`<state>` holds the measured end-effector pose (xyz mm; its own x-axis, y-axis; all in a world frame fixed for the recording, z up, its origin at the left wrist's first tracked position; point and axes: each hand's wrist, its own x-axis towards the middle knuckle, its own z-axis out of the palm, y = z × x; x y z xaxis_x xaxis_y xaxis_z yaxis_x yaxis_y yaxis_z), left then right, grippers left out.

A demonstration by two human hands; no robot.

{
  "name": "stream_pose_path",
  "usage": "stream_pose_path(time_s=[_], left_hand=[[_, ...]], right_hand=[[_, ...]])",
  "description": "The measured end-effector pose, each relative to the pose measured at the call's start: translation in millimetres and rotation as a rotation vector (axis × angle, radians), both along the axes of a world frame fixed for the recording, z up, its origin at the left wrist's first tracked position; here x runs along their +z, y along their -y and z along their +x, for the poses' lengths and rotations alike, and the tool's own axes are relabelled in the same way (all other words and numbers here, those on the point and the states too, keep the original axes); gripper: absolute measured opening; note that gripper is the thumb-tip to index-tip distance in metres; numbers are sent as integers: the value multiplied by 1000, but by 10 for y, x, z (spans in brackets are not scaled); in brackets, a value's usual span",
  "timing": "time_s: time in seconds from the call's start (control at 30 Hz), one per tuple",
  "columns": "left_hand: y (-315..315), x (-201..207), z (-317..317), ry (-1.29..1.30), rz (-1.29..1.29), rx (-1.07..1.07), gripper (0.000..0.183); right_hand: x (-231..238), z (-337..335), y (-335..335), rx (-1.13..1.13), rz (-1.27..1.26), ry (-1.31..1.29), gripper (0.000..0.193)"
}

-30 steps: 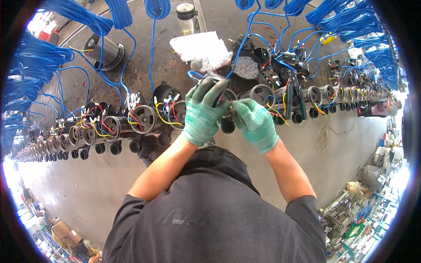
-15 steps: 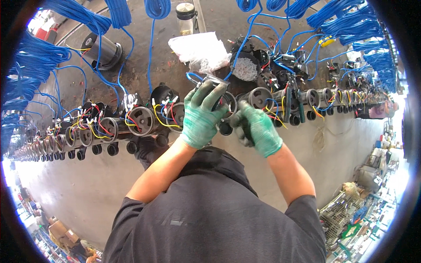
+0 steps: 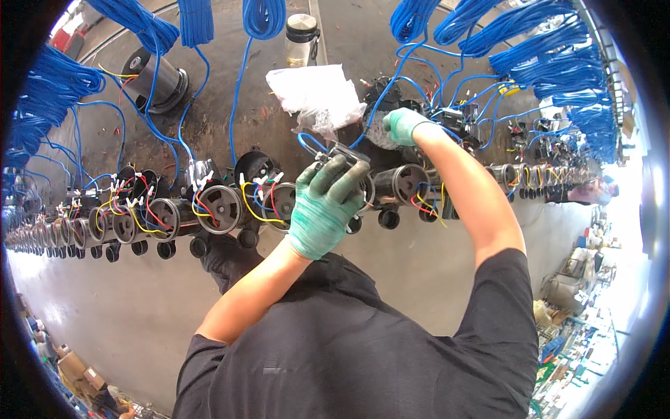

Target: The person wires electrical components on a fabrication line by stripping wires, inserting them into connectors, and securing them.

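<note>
My left hand (image 3: 326,202), in a green and dark-grey work glove, is closed around a black box-shaped part (image 3: 351,156) with a blue cable attached. That part sits over a cylindrical housing (image 3: 368,188) at the bench's near edge, mostly covered by the hand. Farther off, my right hand (image 3: 403,126), gloved alike, reaches to a pile of small white pieces (image 3: 377,135) in a dark round dish. Its fingers curl down together; whatever lies between them is hidden. Just left of the dish lies a white plastic bag (image 3: 314,94).
Black cylindrical housings (image 3: 222,207) with red, yellow and blue wires line the bench edge both ways. Blue cable coils (image 3: 264,17) lie along the far side. A lidded clear jar (image 3: 301,42) and a standing black cylinder (image 3: 159,80) are on the bench (image 3: 209,112).
My right hand has moved from beside the left hand, up and away to the white pieces in the dish. The left hand keeps its hold on the black box-shaped part.
</note>
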<state>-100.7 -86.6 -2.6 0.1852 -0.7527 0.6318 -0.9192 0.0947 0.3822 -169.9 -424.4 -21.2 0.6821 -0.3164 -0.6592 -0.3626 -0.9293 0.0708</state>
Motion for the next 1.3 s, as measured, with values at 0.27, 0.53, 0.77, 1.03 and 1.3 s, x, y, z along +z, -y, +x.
stream_pose_path(time_s=[0.27,0.53,0.77,1.03,1.3], left_hand=[[-43,32,4,-12,-6,31,15],[-43,24,-4,-2,18,32,19],[-38,12,5,36,7,23,24],[-40,69,24,24,-15,35,21],[-14,46,6,-76,-13,14,16]], right_hand=[[-566,248,-40,-60,18,61,28],[-5,374,-276,109,-55,-110,28],[279,-115,-232,-213,4,496,23],[1137,-813,-1443,-599,446,1014,32],[597,-1134,-2418,-861,752,1442,19]])
